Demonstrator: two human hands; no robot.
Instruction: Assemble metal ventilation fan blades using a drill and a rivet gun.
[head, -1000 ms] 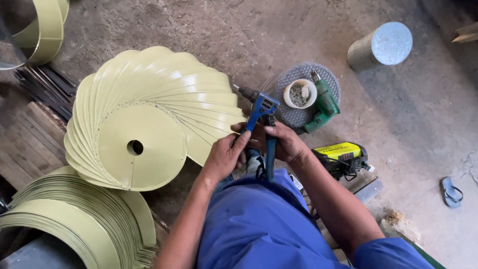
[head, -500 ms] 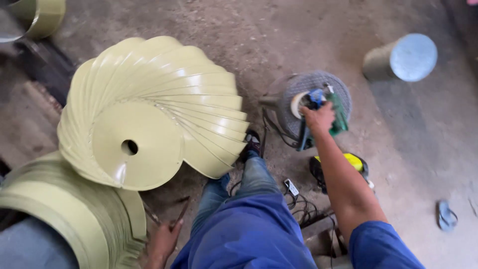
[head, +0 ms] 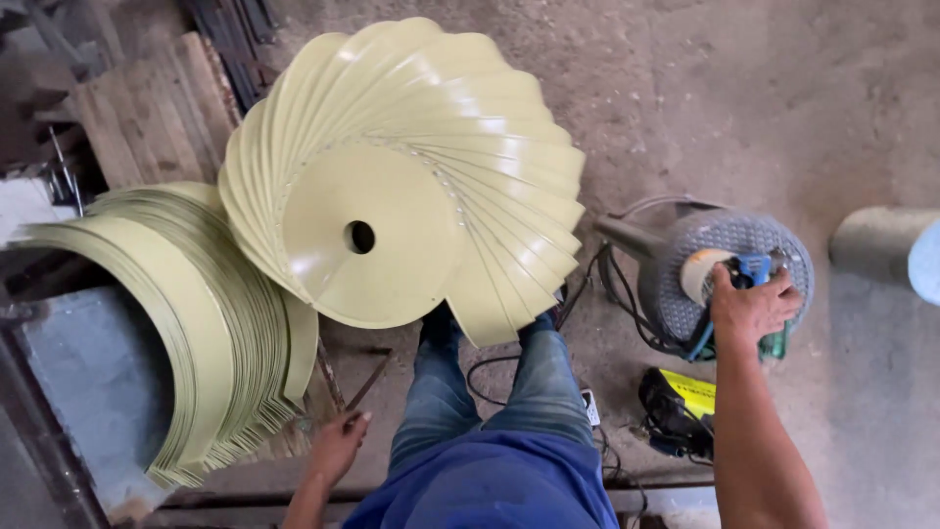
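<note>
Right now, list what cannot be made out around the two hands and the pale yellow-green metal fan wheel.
Head view only:
- Right hand covers the blue-handled tool; its grip is hidden.
- Left hand: fingertips too blurred to tell what they touch beside the stack of curved yellow-green blades.
- Pale grey cylinder: cut off by the right edge.
- Pale yellow-green metal fan wheel: its lower rim hides the feet.

Single head-worn view, looking steeply down over the person's knees, close above the pale-yellow bladed wheel [head: 401,186], concrete floor [head: 744,108] beyond and right of it, timber planks [head: 147,108] to its left
</note>
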